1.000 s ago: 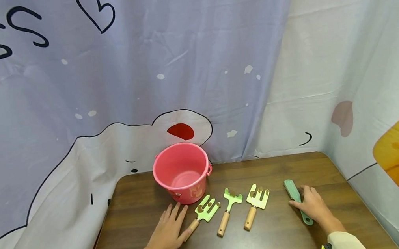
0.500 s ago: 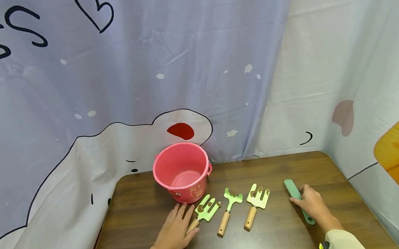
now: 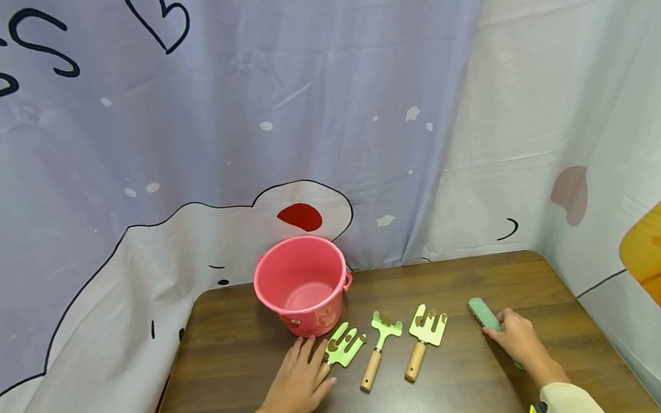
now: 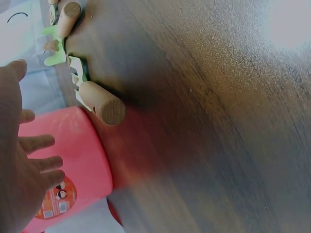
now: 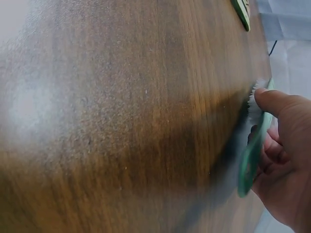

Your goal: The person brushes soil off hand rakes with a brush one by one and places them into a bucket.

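Note:
In the head view my right hand [image 3: 520, 341] holds a green scrubbing brush [image 3: 484, 314] at the right of the table. The right wrist view shows the thumb on the bristle side and curled fingers behind the brush's green handle [image 5: 251, 165]. My left hand [image 3: 295, 383], fingers straight and spread, is in front of the pink bucket [image 3: 299, 288]. It partly covers the wooden handle of the left garden fork [image 3: 344, 346]. In the left wrist view this hand [image 4: 22, 160] looks apart from that handle [image 4: 102, 104]; whether it touches the bucket I cannot tell.
A small green hand rake [image 3: 385, 333] and another garden fork [image 3: 428, 329], both wooden-handled, lie between the hands on the brown table [image 3: 460, 405]. Printed curtain [image 3: 359, 132] hangs behind the table and along its sides.
My left hand has slid a little to the right, over the left fork's handle. The brush has shifted slightly in my right hand, its lower handle now mostly hidden behind the hand.

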{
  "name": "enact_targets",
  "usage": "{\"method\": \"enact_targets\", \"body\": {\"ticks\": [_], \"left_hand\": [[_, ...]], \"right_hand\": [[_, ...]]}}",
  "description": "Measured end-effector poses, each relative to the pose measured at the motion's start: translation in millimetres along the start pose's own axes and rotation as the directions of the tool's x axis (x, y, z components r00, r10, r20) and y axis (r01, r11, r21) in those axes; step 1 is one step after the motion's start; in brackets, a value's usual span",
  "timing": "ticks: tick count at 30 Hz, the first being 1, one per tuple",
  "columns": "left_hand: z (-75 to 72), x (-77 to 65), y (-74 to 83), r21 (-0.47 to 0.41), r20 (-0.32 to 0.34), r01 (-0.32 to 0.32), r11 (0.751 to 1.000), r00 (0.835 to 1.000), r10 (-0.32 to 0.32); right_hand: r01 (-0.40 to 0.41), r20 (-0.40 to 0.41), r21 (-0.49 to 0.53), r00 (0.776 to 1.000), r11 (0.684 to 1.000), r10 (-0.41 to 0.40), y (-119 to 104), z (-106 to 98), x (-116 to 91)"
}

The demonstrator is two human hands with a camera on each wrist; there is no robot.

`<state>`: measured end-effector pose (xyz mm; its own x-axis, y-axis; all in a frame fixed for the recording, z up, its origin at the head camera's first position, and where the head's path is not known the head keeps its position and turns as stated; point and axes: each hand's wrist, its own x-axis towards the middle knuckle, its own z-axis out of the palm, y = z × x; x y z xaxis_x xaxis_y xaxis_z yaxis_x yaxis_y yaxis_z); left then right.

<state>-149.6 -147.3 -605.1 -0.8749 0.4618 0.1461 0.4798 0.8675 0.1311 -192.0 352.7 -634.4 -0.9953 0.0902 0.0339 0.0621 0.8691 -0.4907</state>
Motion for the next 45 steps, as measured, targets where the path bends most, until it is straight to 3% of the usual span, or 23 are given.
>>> {"method": "enact_targets", "body": {"ticks": [8,19,26,33,45], "left_hand": [[1.7,-0.1,1.9,-0.006,-0.027,0.01,1.0,1.0,-0.01],[13.2,0.9,-2.2,-0.03,-0.051,0.048,0.998,0.997,-0.049],[30.4,1.6,-7.9,-0.01,-0.091,0.066,0.998,0.994,-0.066],[44.9,4.0,-6.3,-0.013,-0.116,0.109,0.994,0.987,-0.11],[55.6,8.4,3.6,-0.012,-0.158,0.182,0.983,0.971,-0.181]], "right_hand": [[0.03,-0.06,0.0,0.998,1.0,-0.03,0.0,-5.9,-3.6],[-0.002,-0.026,-0.033,1.0,0.999,0.001,-5.7,-20.2,-6.7],[0.042,-0.092,-0.012,0.995,0.999,-0.043,-11.7,-25.4,-9.4],[0.107,-0.196,0.007,0.975,0.994,-0.103,-19.1,-27.4,-6.5],[0.109,-0.145,-0.004,0.984,0.994,-0.108,-34.5,-36.6,-11.2]]}}
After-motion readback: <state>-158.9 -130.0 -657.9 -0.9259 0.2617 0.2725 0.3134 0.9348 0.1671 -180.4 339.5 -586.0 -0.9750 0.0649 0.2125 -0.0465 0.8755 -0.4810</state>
